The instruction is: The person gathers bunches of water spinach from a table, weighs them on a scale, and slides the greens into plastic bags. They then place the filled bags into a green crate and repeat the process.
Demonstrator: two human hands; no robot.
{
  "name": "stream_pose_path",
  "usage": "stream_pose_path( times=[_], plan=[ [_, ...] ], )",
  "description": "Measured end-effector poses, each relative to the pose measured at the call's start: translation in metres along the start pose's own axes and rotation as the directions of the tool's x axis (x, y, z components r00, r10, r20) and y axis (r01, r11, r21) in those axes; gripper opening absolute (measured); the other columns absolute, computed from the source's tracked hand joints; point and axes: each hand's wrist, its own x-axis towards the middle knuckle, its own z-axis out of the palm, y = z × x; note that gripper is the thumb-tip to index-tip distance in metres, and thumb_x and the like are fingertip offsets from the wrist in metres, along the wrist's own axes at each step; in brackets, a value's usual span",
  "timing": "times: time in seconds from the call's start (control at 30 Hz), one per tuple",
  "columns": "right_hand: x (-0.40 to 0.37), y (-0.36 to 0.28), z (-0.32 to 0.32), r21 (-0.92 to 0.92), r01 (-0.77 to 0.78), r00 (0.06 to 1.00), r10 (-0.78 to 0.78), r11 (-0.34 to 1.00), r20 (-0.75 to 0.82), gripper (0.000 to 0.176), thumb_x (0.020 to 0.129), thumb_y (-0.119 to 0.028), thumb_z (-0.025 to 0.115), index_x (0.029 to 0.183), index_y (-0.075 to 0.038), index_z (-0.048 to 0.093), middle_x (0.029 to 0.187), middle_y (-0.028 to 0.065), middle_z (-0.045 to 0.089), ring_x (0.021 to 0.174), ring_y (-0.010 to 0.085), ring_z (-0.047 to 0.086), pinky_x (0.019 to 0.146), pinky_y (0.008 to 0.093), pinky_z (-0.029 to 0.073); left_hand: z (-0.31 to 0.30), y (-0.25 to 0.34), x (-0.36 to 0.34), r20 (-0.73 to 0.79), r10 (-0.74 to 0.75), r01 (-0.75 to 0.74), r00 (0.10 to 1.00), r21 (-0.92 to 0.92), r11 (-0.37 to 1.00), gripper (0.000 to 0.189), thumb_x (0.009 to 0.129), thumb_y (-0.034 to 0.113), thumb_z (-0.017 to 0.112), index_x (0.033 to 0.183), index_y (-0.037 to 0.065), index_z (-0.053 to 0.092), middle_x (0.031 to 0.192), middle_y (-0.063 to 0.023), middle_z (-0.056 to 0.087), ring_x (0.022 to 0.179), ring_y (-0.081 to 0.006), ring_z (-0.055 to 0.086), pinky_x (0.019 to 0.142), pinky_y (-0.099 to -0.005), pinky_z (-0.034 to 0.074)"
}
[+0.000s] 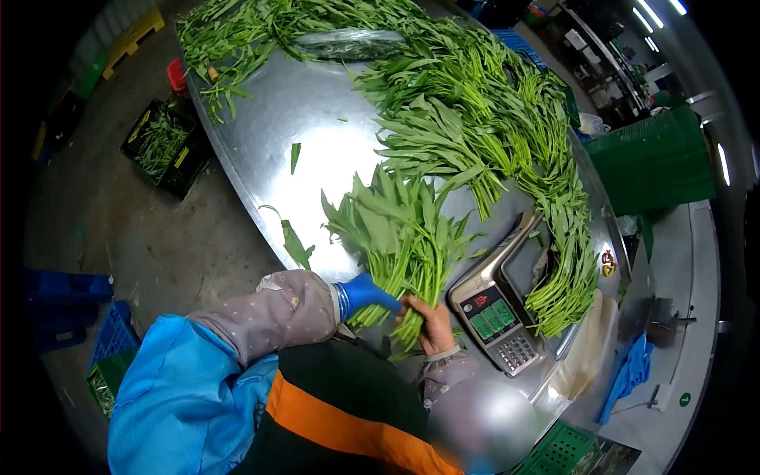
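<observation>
Nearest the camera are a dark garment (332,384) crossed by an orange band, creased blue fabric (178,388) and a greyish sleeve (269,313) with pale dots. The left hand (368,296), in a smooth blue glove, is closed about the stems of a bunch of leafy greens (408,237); the right hand (431,324), bare, has its fingers curled on the same stems, close to the gloved one. The bunch is at the near side of the tabletop (277,146), left of a scale (497,324). Its long axis runs away from the person: the cut stem ends point back toward the body, the leaf tips point away and fan out. Stems are slender, straight and pale green; leaves are long, pointed and mid-green. The scale has a hard metallic-toned casing, green displays and a keypad of small square keys. Beside it, another bundle (562,289) lies with stem ends toward the near side. The tabletop is smooth, reflective metal with a rounded border, and carries a loose leaf (297,245). Further off, a heaped mass of greens (475,87) curves around the far and right sides, with a glossy clear plastic bag (348,45) among the leaves.
</observation>
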Motion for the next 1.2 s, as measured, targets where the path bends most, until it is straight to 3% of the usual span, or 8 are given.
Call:
stream_pose_path(
  times=[0.27, 0.37, 0.5, 0.6, 0.73, 0.8, 1.0, 1.2],
  plan=[
    [-0.025, -0.037, -0.018, -0.269, -0.012, 0.999, -0.002, 0.963, -0.05, 0.014, 0.08, -0.017, 0.06, 0.078, -0.005, 0.053, 0.061, 0.0027, 0.051, 0.049, 0.0126, 0.049, 0.047, 0.026, 0.045, -0.023, 0.03, -0.028, -0.038, -0.252, 0.248, 0.967, -0.081, 0.965, 0.038, 0.069, 0.008, 0.067, 0.104, 0.002, 0.055, 0.083, -0.0065, 0.059, 0.071, -0.0166, 0.056, 0.063, -0.0292, 0.047],
    [-0.08, -0.107, -0.056, -0.479, 0.211, 0.943, -0.306, 0.852, -0.131, 0.015, 0.078, -0.015, 0.061, 0.079, -0.005, 0.051, 0.058, 0.0023, 0.05, 0.047, 0.0123, 0.05, 0.045, 0.0257, 0.045, -0.067, 0.059, -0.053, 0.052, -0.16, 0.166, 0.986, -0.15, 0.975, 0.032, 0.073, 0.008, 0.063, 0.102, 0.002, 0.054, 0.072, -0.0054, 0.057, 0.058, -0.015, 0.055, 0.055, -0.0274, 0.046],
    [-0.155, -0.198, -0.062, -0.596, 0.632, 0.467, -0.857, 0.495, -0.216, 0.017, 0.082, -0.016, 0.056, 0.088, -0.002, 0.047, 0.058, 0.0027, 0.047, 0.047, 0.0122, 0.049, 0.044, 0.0241, 0.042, -0.05, 0.104, -0.069, 0.047, 0.14, -0.135, 0.989, -0.096, 0.986, 0.032, 0.073, 0.008, 0.063, 0.102, 0.001, 0.053, 0.072, -0.0066, 0.055, 0.063, -0.0155, 0.056, 0.057, -0.0272, 0.046],
    [-0.133, -0.228, -0.105, -0.595, 0.652, 0.229, -0.871, 0.469, -0.436, 0.017, 0.083, -0.018, 0.056, 0.078, -0.005, 0.046, 0.054, 0.0029, 0.044, 0.044, 0.0126, 0.044, 0.043, 0.0254, 0.04, -0.03, 0.098, -0.035, 0.059, 0.233, -0.222, 0.971, -0.142, 0.965, 0.033, 0.074, 0.008, 0.063, 0.104, -0.001, 0.051, 0.074, -0.0078, 0.056, 0.066, -0.0177, 0.056, 0.065, -0.0302, 0.047],
    [-0.02, -0.177, -0.259, -0.807, -0.026, 0.667, -0.591, 0.591, -0.454, 0.016, 0.081, -0.017, 0.057, 0.081, -0.002, 0.052, 0.062, 0.0072, 0.053, 0.049, 0.019, 0.052, 0.048, 0.0309, 0.044, 0.0, 0.068, 0.021, 0.073, 0.17, -0.152, 0.983, -0.21, 0.966, 0.035, 0.076, 0.008, 0.061, 0.109, 0.003, 0.049, 0.082, -0.0069, 0.056, 0.075, -0.0174, 0.057, 0.068, -0.0296, 0.048],
    [-0.029, -0.159, -0.227, -0.526, 0.223, 0.735, -0.496, 0.82, -0.462, 0.032, 0.078, -0.025, 0.063, 0.086, 0.004, 0.055, 0.072, 0.0121, 0.058, 0.057, 0.0227, 0.056, 0.057, 0.0327, 0.046, 0.005, 0.044, 0.036, 0.042, 0.042, -0.031, 0.998, -0.231, 0.972, 0.036, 0.077, 0.007, 0.06, 0.111, 0.003, 0.05, 0.083, -0.0071, 0.058, 0.075, -0.0173, 0.057, 0.066, -0.0287, 0.049],
    [-0.081, -0.15, -0.195, -0.848, 0.16, 0.308, -0.841, 0.506, -0.444, 0.051, 0.075, -0.032, 0.068, 0.104, 0.008, 0.052, 0.088, 0.0107, 0.059, 0.076, 0.0166, 0.055, 0.068, 0.0251, 0.044, 0.01, 0.019, 0.039, -0.013, -0.059, 0.057, 0.998, -0.146, 0.988, 0.035, 0.078, 0.006, 0.06, 0.112, 0.004, 0.051, 0.084, -0.0073, 0.058, 0.075, -0.0168, 0.057, 0.066, -0.0279, 0.049],
    [-0.117, -0.125, -0.168, -0.594, 0.425, 0.301, -0.726, 0.683, -0.619, 0.029, 0.081, -0.021, 0.062, 0.097, 0.003, 0.056, 0.074, 0.0057, 0.057, 0.054, 0.0096, 0.052, 0.044, 0.0211, 0.042, 0.027, 0.03, 0.028, 0.004, 0.07, -0.07, 0.998, -0.063, 0.996, 0.037, 0.075, 0.006, 0.062, 0.111, 0.002, 0.051, 0.085, -0.0079, 0.059, 0.077, -0.0165, 0.057, 0.067, -0.0282, 0.048]
  ],
)
